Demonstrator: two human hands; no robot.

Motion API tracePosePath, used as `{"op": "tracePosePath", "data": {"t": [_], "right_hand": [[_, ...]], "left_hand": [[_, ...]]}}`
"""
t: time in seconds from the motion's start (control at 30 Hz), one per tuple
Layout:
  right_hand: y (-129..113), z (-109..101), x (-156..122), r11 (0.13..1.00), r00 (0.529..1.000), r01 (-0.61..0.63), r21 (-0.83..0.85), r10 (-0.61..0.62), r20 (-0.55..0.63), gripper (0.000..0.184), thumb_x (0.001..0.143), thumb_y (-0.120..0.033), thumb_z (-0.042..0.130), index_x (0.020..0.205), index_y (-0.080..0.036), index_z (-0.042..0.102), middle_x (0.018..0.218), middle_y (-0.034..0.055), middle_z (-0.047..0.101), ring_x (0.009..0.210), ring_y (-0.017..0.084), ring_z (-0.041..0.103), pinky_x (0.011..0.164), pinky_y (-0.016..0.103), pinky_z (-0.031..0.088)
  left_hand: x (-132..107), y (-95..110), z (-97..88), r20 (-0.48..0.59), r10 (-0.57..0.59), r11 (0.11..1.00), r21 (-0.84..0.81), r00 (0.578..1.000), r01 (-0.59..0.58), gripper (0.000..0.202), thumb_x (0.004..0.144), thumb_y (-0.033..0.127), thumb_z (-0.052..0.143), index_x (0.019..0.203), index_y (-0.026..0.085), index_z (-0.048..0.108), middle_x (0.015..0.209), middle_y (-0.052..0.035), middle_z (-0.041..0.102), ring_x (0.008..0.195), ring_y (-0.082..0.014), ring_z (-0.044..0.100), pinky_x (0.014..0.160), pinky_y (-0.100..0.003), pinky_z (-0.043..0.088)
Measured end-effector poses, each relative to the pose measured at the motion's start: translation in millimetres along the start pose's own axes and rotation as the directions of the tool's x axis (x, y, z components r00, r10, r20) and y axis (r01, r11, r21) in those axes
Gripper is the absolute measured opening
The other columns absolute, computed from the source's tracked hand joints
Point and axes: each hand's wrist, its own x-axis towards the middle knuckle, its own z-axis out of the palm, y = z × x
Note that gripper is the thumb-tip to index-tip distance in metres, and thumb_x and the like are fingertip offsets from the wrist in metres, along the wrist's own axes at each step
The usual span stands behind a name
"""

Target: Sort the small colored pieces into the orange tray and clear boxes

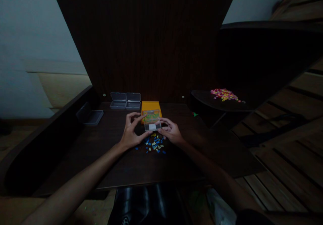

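Observation:
Between my two hands, a small clear plastic box (152, 127) is held up above the dark desk. My left hand (131, 130) grips its left side, thumb at the lower corner and fingers at the upper edge. On the right side my right hand (171, 131) pinches the box with thumb and fingers. A pale patch shows in its lower part, and green pieces (152, 116) show through its upper part; I cannot tell whether they lie inside or behind it. Just below the box, small blue and pale yellow pieces (156, 145) lie scattered. Behind it stands a yellow tray (150, 105), partly covered.
Two clear boxes with raised lids (125, 104) stand at the back left, and another open clear box (93, 117) lies farther left. Pink and yellow beads (224, 94) are heaped on a side shelf (202, 98). A small green and red piece (194, 114) lies near that shelf.

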Motion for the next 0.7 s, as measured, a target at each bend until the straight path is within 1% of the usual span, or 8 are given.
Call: {"op": "tracePosePath", "data": {"t": [0.1,0.17,0.3,0.37,0.43,0.53,0.63,0.7], "right_hand": [[-1.9,-0.1,-0.9,1.0,1.0,-0.016,0.002,0.016,0.02,0.062,0.068,-0.038,0.08,0.123,-0.022,0.057,0.116,0.0083,0.06,0.053,0.004,0.053,0.036,0.016,0.039],[-1.9,0.0,-0.6,1.0,0.999,-0.016,0.003,0.016,0.031,0.061,0.069,-0.038,0.08,0.123,-0.022,0.057,0.116,0.0085,0.061,0.054,0.004,0.052,0.037,0.015,0.038],[0.4,-0.2,1.2,0.999,0.999,0.003,-0.034,-0.002,0.039,0.059,0.07,-0.039,0.079,0.122,-0.021,0.059,0.116,0.009,0.062,0.051,0.002,0.046,0.041,0.016,0.037],[0.8,-0.9,1.9,0.996,0.999,0.016,-0.085,-0.013,0.036,0.058,0.071,-0.038,0.078,0.123,-0.02,0.06,0.115,0.0085,0.063,0.05,0.0,0.041,0.042,0.017,0.036],[0.1,-2.3,2.1,0.986,0.999,0.028,-0.166,-0.023,0.032,0.058,0.073,-0.039,0.076,0.125,-0.02,0.059,0.109,0.0065,0.064,0.048,0.0,0.035,0.042,0.018,0.032],[-2.1,-6.8,2.3,0.939,0.994,0.106,-0.328,-0.106,0.017,0.048,0.079,-0.039,0.071,0.121,-0.019,0.064,0.097,0.0035,0.063,0.048,0.002,0.032,0.042,0.019,0.027],[-2.8,-13.5,3.5,0.835,0.973,0.228,-0.501,-0.219,0.077,0.028,0.083,-0.036,0.068,0.104,-0.018,0.073,0.091,0.0034,0.059,0.054,0.006,0.039,0.047,0.021,0.033],[-2.1,-17.8,5.5,0.776,0.962,0.273,-0.569,-0.219,0.162,0.024,0.085,-0.035,0.066,0.099,-0.018,0.075,0.089,0.004,0.058,0.06,0.008,0.045,0.052,0.022,0.038]], "left_hand": [[2.2,-1.0,-1.2,0.076,-0.096,0.99,-0.101,0.993,0.103,0.071,0.07,0.041,0.081,0.133,0.024,0.055,0.136,-0.0125,0.044,0.129,-0.0315,0.046,0.104,-0.049,0.047],[3.1,-2.5,0.0,0.157,-0.145,0.958,-0.224,0.977,0.178,0.075,0.071,0.041,0.08,0.138,0.025,0.049,0.14,-0.013,0.047,0.132,-0.0322,0.046,0.104,-0.05,0.047],[2.0,-5.1,6.8,0.341,-0.209,0.78,-0.507,0.916,0.367,0.086,0.076,0.036,0.077,0.149,0.023,0.034,0.143,-0.0158,0.051,0.127,-0.0313,0.055,0.104,-0.05,0.048],[0.8,-6.6,10.7,0.389,-0.223,0.685,-0.59,0.894,0.428,0.09,0.076,0.033,0.077,0.151,0.022,0.028,0.14,-0.017,0.054,0.121,-0.0297,0.06,0.101,-0.048,0.05],[0.2,-9.2,13.6,0.39,-0.249,0.632,-0.628,0.886,0.454,0.094,0.075,0.032,0.078,0.152,0.021,0.026,0.135,-0.0174,0.058,0.111,-0.0267,0.065,0.097,-0.045,0.054],[1.1,-14.9,15.0,0.332,-0.315,0.622,-0.635,0.889,0.457,0.097,0.073,0.032,0.08,0.152,0.02,0.025,0.126,-0.0168,0.062,0.094,-0.021,0.068,0.087,-0.039,0.057],[3.6,-20.4,13.5,0.273,-0.365,0.629,-0.632,0.89,0.452,0.099,0.072,0.033,0.081,0.152,0.021,0.024,0.122,-0.0156,0.063,0.088,-0.0176,0.066,0.082,-0.035,0.057],[5.3,-22.7,12.1,0.258,-0.378,0.636,-0.625,0.889,0.452,0.1,0.071,0.033,0.081,0.152,0.022,0.024,0.12,-0.0145,0.063,0.086,-0.0171,0.065,0.08,-0.035,0.057]]}}
